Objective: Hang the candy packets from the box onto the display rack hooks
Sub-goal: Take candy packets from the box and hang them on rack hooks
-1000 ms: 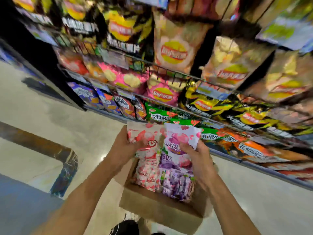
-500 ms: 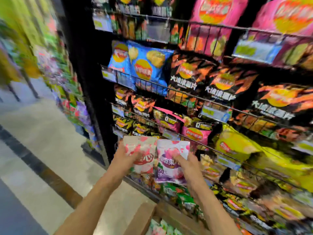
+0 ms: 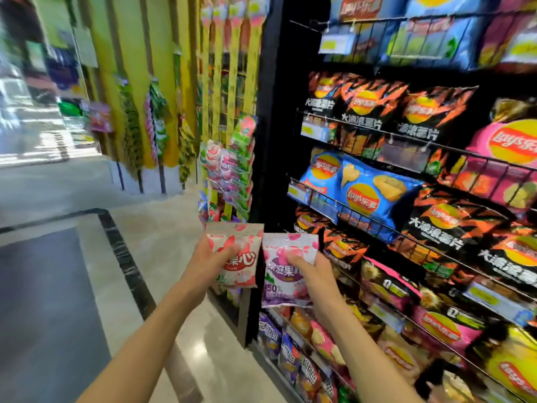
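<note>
Looking ahead and up from my two hands, I see the display rack (image 3: 226, 175), a tall vertical column of hanging candy at the end of the black chip shelving (image 3: 406, 181). Taking the rack as landmark, both packets sit just below its lowest hanging bags, long sides upright. My left hand (image 3: 209, 257) grips the pink packet (image 3: 241, 257), directly under the rack and nearer it. My right hand (image 3: 313, 271) pinches the purple packet (image 3: 284, 274), just right of that. I cannot make out individual hooks through the blur. No box is visible.
</note>
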The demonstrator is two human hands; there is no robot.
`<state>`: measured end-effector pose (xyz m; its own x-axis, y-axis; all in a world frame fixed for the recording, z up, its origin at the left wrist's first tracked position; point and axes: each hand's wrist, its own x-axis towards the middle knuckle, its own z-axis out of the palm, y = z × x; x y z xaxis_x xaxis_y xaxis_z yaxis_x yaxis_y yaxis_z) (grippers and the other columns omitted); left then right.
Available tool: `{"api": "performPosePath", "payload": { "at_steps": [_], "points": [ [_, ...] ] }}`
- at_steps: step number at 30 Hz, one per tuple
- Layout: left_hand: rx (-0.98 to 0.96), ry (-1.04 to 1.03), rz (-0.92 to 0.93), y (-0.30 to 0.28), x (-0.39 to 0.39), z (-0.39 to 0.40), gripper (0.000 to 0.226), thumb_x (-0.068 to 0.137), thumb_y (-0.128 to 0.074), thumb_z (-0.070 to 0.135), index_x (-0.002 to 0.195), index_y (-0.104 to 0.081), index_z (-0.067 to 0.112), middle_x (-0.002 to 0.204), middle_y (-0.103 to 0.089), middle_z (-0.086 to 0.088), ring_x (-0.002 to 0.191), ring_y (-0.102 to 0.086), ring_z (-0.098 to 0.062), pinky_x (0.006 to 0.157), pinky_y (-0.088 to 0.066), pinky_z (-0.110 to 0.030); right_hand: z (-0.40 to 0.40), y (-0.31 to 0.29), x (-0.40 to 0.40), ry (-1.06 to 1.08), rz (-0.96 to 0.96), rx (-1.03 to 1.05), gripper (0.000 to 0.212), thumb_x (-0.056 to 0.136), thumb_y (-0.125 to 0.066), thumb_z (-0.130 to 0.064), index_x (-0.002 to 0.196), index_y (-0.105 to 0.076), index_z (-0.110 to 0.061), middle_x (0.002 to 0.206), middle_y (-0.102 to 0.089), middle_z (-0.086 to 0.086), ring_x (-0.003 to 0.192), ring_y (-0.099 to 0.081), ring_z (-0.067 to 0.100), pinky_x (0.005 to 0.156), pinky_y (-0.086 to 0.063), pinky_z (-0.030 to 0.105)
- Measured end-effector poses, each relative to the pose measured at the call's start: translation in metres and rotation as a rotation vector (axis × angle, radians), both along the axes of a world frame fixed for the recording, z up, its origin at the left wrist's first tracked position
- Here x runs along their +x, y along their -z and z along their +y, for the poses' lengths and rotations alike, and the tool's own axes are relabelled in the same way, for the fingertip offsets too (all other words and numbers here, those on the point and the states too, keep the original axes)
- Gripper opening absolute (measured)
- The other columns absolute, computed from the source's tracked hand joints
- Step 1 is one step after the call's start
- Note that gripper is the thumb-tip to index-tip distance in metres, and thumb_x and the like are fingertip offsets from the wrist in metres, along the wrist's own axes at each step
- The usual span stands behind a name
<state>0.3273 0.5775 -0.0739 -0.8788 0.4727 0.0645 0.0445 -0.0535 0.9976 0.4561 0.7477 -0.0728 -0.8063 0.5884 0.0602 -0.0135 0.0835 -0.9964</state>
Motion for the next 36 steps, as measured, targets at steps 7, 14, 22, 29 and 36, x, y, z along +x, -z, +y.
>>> {"api": "performPosePath", "payload": {
  "at_steps": [7,14,22,29,36],
  "points": [
    [-0.018,-0.023,0.009,-0.004,-0.125,-0.076,0.020,0.097,-0.066,0.014,0.103,-0.054,0.028,0.071,-0.074,0.016,0.060,-0.070,0.005,0.045,-0.051,-0.015,-0.058,-0.009,-0.134,-0.010,-0.001,0.065,0.018,0.092,-0.072,-0.032,0.107,-0.071,-0.023,0.102,-0.078,-0.004,0.092,-0.075,0.016,0.085,-0.059,0.040],
    [-0.044,-0.007,0.049,-0.010,-0.233,-0.135,0.026,0.097,-0.066,0.020,0.120,-0.053,0.023,0.098,-0.068,0.010,0.066,-0.069,0.010,0.050,-0.050,-0.009,-0.113,-0.018,-0.250,-0.034,0.012,0.057,0.012,0.093,-0.072,-0.022,0.102,-0.070,-0.015,0.092,-0.078,-0.006,0.084,-0.074,0.007,0.073,-0.056,0.021],
    [-0.074,-0.007,0.019,-0.009,-0.349,-0.144,0.018,0.100,-0.062,0.021,0.097,-0.048,0.032,0.094,-0.063,0.014,0.058,-0.064,0.015,0.047,-0.047,-0.008,-0.115,-0.010,-0.372,-0.008,-0.025,0.024,0.016,0.092,-0.071,-0.026,0.105,-0.073,-0.017,0.092,-0.076,-0.013,0.087,-0.072,0.004,0.066,-0.049,0.016],
    [-0.125,0.033,0.046,0.000,-0.477,-0.092,0.027,0.100,-0.064,0.022,0.124,-0.051,0.022,0.106,-0.072,0.004,0.073,-0.073,0.000,0.056,-0.054,-0.015,-0.082,-0.015,-0.476,-0.020,-0.010,0.056,0.023,0.089,-0.077,-0.015,0.088,-0.060,-0.031,0.081,-0.068,-0.025,0.088,-0.070,-0.004,0.062,-0.048,0.010],
    [-0.158,0.190,0.036,-0.010,-0.583,-0.010,0.026,0.098,-0.065,0.020,0.122,-0.055,0.020,0.087,-0.078,0.008,0.074,-0.076,-0.006,0.054,-0.057,-0.021,-0.031,-0.020,-0.558,0.091,-0.016,0.042,0.039,0.087,-0.080,-0.026,0.097,-0.043,-0.019,0.095,-0.049,-0.019,0.080,-0.060,-0.006,0.088,-0.058,0.037]
  ]
}}
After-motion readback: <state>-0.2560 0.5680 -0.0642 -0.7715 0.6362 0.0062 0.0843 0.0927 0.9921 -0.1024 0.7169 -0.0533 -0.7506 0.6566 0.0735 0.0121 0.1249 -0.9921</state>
